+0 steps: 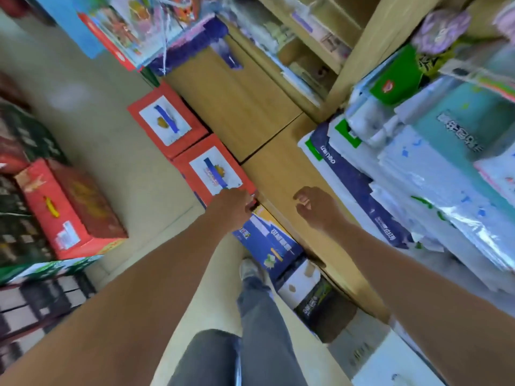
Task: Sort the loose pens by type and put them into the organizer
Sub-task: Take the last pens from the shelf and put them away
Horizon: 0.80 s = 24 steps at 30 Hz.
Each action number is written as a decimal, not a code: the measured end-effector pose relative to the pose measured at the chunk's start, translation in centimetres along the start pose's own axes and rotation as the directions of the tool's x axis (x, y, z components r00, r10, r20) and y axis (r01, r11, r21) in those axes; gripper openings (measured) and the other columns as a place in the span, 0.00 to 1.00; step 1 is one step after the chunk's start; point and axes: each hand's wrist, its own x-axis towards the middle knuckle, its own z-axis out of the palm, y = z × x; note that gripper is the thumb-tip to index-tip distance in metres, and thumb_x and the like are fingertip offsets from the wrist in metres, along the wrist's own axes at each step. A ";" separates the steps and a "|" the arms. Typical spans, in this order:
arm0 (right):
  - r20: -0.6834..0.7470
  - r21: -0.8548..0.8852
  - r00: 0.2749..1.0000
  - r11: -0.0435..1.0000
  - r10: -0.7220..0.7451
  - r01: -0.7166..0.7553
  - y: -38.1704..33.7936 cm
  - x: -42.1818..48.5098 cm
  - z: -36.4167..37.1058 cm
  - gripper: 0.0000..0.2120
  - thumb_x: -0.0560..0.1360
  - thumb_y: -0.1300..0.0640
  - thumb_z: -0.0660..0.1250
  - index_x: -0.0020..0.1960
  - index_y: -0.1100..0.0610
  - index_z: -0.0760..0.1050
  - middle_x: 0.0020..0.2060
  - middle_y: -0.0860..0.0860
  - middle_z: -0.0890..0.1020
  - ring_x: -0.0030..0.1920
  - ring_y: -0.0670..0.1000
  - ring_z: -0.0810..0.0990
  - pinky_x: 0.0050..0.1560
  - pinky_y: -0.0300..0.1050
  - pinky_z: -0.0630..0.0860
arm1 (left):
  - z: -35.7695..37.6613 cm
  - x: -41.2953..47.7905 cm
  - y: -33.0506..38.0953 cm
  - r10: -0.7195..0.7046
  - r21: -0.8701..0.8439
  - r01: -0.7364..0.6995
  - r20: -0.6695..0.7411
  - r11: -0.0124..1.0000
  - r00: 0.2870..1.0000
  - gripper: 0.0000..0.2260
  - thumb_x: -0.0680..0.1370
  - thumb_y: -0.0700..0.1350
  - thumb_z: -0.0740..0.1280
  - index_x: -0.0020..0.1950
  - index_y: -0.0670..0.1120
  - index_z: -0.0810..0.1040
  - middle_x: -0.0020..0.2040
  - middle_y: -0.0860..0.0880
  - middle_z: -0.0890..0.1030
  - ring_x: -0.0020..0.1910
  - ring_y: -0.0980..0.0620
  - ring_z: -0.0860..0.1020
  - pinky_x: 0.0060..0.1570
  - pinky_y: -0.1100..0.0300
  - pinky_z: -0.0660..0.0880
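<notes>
- Left hand (pixel 237 207) is out at centre frame, knuckles up, touching the near corner of a red box (pixel 214 174). Its fingers are tucked behind the hand, so I can't tell whether it grips anything.
- Right hand (pixel 317 210) hangs just right of centre, in front of the wooden cabinet (pixel 237 101), fingers loosely curled, holding nothing.
- The two hands are apart, with the cabinet edge between them.
- Pens and organizer: I can't tell where they are; the view is blurred and neither hand plainly meets them.
- A blue box (pixel 267 238) lies on the floor (pixel 111 135) just below the left hand.
- A second red box (pixel 167 121) sits above and to the left of the first.
- Stacked paper packs (pixel 418 176) fill the right side.
- A shoe (pixel 248 268) shows at lower centre.
</notes>
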 end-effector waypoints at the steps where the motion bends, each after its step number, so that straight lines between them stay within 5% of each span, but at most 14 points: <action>1: 0.027 -0.018 1.000 1.000 0.005 -0.004 -1.1 1.9 0.1 0.10 0.76 0.59 0.63 0.56 0.53 0.76 0.54 0.51 0.77 0.54 0.53 0.77 0.57 0.46 0.73 | -0.9 1.4 -1.3 -0.011 0.006 0.011 -0.004 1.000 1.000 0.14 0.80 0.45 0.59 0.64 0.42 0.73 0.59 0.40 0.77 0.60 0.40 0.73 0.55 0.52 0.71; 11: 0.086 -0.080 0.996 0.997 -0.003 0.010 -10.6 20.5 1.1 0.15 0.77 0.58 0.62 0.63 0.55 0.73 0.61 0.54 0.75 0.58 0.55 0.76 0.59 0.46 0.70 | -9.1 17.0 -13.9 -0.027 0.103 0.018 0.085 0.995 0.996 0.19 0.78 0.45 0.61 0.69 0.44 0.68 0.65 0.42 0.73 0.65 0.42 0.70 0.62 0.50 0.71; 21: 0.078 0.014 0.966 0.969 0.246 -0.248 -17.4 36.4 5.2 0.21 0.78 0.57 0.60 0.70 0.55 0.66 0.69 0.54 0.69 0.66 0.55 0.71 0.62 0.46 0.68 | -15.4 32.3 -25.3 0.130 0.169 -0.149 0.114 0.974 0.985 0.19 0.77 0.43 0.60 0.67 0.43 0.71 0.63 0.43 0.75 0.63 0.42 0.71 0.59 0.51 0.70; 24: 0.065 0.020 0.956 0.958 0.285 -0.286 -18.5 39.7 6.5 0.24 0.78 0.57 0.60 0.73 0.55 0.62 0.73 0.54 0.63 0.72 0.54 0.64 0.67 0.46 0.65 | -15.5 36.0 -27.3 0.158 0.202 -0.180 0.121 0.963 0.980 0.21 0.78 0.44 0.60 0.71 0.44 0.67 0.69 0.43 0.69 0.69 0.43 0.66 0.64 0.51 0.68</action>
